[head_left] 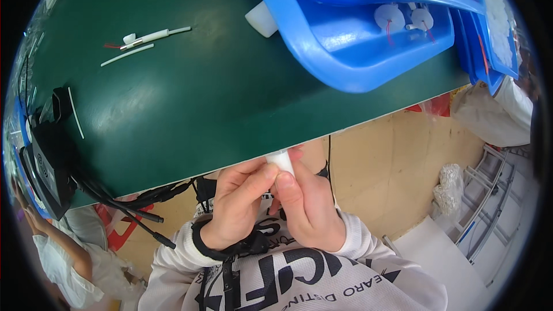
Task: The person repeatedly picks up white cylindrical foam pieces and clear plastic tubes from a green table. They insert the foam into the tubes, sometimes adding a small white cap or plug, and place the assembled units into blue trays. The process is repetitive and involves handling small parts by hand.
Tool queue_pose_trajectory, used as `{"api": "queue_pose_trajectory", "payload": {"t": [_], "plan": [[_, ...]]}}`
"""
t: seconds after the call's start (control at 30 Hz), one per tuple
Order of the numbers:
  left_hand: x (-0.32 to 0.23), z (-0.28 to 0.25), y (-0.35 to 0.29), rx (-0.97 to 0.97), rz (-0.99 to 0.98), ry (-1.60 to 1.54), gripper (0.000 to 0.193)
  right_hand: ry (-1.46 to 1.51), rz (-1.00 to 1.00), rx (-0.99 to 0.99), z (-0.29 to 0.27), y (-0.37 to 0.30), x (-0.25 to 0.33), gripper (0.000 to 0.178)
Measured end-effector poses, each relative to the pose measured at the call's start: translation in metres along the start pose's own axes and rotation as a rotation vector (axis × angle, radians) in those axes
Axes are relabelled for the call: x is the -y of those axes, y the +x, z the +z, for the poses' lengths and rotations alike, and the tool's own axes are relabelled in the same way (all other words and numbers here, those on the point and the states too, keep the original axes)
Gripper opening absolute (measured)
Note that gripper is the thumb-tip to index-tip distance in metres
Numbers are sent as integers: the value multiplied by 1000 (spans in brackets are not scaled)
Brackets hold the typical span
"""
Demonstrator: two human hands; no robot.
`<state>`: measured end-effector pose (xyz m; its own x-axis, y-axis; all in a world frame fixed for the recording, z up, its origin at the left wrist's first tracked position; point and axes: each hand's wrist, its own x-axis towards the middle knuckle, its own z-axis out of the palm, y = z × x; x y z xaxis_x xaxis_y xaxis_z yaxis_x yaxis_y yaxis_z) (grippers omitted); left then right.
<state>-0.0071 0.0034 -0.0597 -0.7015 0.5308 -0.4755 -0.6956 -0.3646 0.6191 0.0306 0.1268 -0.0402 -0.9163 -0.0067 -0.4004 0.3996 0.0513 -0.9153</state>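
Below the near edge of the green table (190, 98), both hands grip a short white cylindrical plastic piece (281, 162). My left hand (239, 198) pinches it from the left, thumb against its side. My right hand (310, 204) closes on it from the right, with its thumb near the lower end. The fingers behind the piece are mostly hidden. A bit of pink-red material shows beside its upper end; I cannot make out what it is.
Blue bins (357, 78) at the far right hold white round parts (390, 18) with red wires. A white block-like piece (262, 20) touches one bin. White tubes (152, 37) lie far left. A black device (52, 161) with cables (124, 201) stands left. Another person's arm (66, 245) shows lower left.
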Motion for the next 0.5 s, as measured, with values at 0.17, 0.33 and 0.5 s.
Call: {"api": "queue_pose_trajectory", "payload": {"t": [0.17, 0.33, 0.5], "plan": [[-7, 2, -2, -74, -21, 55, 31, 146, -36, 14, 9, -1, -13, 36], [-21, 6, -6, -138, -108, 155, 30, 377, 36, 44, 21, -3, -15, 43], [-30, 16, -10, -215, -153, 270, 34, 647, 100, -32, 30, -7, -4, 33]]}}
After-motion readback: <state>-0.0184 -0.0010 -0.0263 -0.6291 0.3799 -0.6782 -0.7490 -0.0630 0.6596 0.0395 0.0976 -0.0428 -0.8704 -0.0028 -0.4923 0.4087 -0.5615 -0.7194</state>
